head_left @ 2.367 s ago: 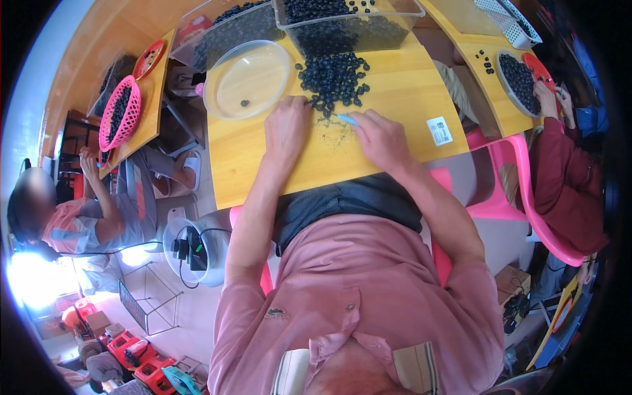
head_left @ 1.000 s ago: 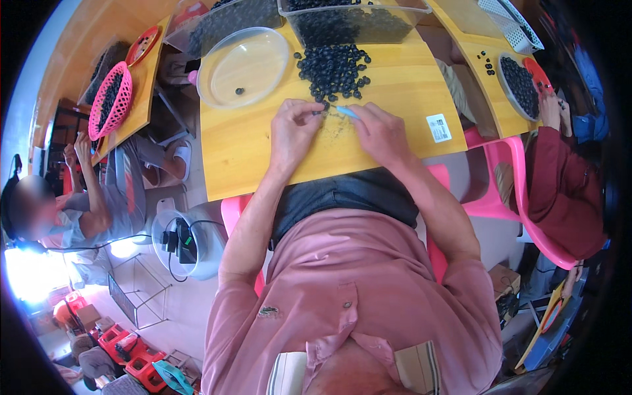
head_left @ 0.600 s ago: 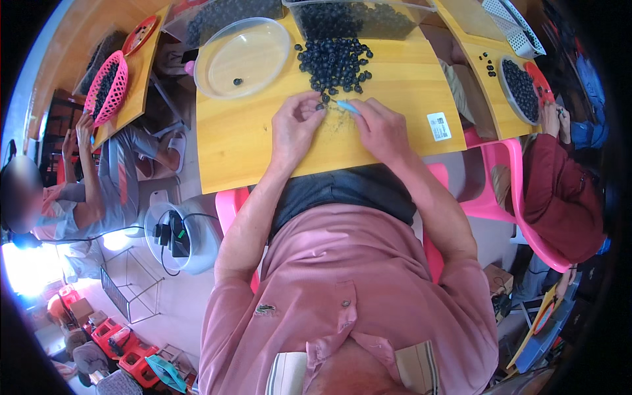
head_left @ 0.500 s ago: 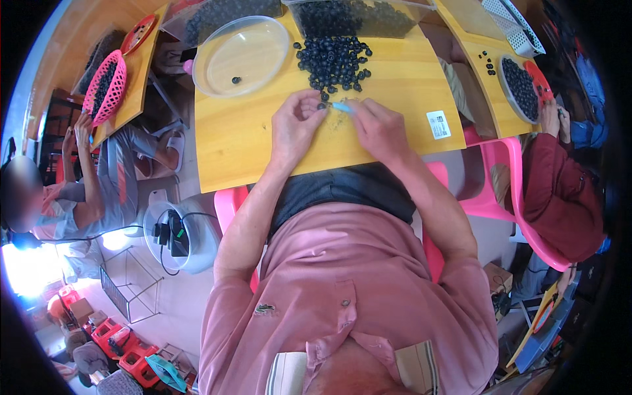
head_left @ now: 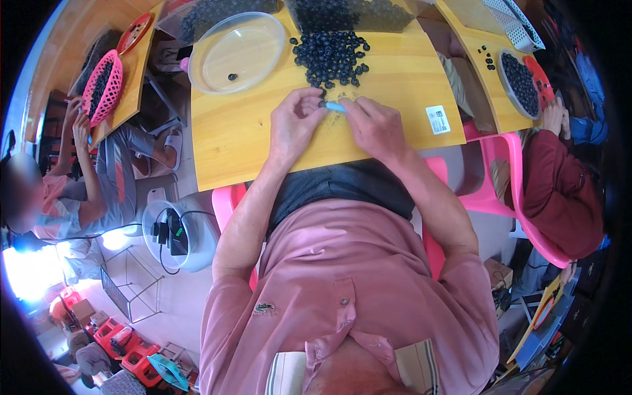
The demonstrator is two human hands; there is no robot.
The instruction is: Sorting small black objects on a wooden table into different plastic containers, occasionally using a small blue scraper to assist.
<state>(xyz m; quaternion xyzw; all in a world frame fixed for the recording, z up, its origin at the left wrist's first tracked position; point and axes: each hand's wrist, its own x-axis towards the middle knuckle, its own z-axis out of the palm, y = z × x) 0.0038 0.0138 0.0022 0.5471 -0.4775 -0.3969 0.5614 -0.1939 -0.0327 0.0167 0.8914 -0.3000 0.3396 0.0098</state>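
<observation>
My left hand (head_left: 294,126) is over the wooden table (head_left: 250,148), fingers curled, pinching a small dark bead-like ball (head_left: 322,103) at the fingertips. In my right hand (head_left: 376,128) is a slim light-blue-handled tool (head_left: 335,106), its tip pointing left and meeting the ball. The tip itself is too small to make out. Just beyond my hands spreads a loose pile of the same dark balls (head_left: 329,56). Far left of them stands a shallow clear plastic tub (head_left: 247,49) with a single dark ball (head_left: 232,77) inside.
A clear bin (head_left: 359,16) of dark balls stands at the table's far edge. A white label (head_left: 437,120) is on the right. Co-workers sit at both sides, with a pink basket (head_left: 116,89) at left and a round tray (head_left: 505,82) at right. Fine crumbs lie by my hands.
The blue-handled tool and my right hand have shifted slightly left, closer to my left fingertips. The left hand keeps its pinch. At the left, the co-worker's hands have moved.
</observation>
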